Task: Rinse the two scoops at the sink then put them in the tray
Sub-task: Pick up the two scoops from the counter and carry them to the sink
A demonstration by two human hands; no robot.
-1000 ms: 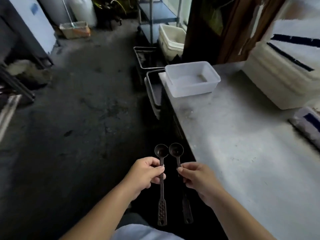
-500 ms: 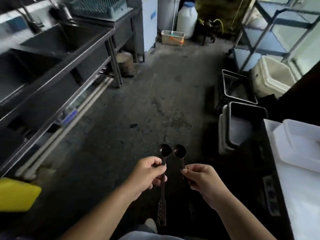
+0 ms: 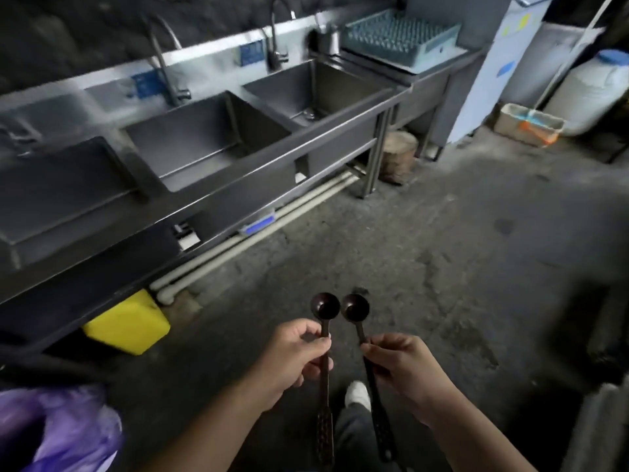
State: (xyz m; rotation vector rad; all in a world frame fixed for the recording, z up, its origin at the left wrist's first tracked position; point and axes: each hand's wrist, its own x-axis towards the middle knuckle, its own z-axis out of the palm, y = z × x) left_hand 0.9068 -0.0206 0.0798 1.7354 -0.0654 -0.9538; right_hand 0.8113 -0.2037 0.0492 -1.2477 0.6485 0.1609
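Two dark long-handled scoops stand upright side by side over the floor, bowls up. My left hand (image 3: 293,355) grips the handle of the left scoop (image 3: 325,306). My right hand (image 3: 405,367) pinches the handle of the right scoop (image 3: 355,307). Their perforated handle ends hang below my hands. A steel sink unit (image 3: 258,161) with three basins runs along the wall ahead and to the left, with a tap (image 3: 277,32) over the right basin and another tap (image 3: 165,59) over the middle one. A blue-green rack tray (image 3: 401,40) sits on the counter right of the basins.
Concrete floor lies between me and the sink. A yellow container (image 3: 127,327) stands under the sink at the left, a purple bag (image 3: 61,427) at the bottom left. A wooden stump (image 3: 398,156), a white jug (image 3: 592,92) and a small bin (image 3: 529,126) stand to the right.
My view has swung left from the worktable to the sink unit, which now fills the upper left. Both hands still hold the scoops the same way in front of me.
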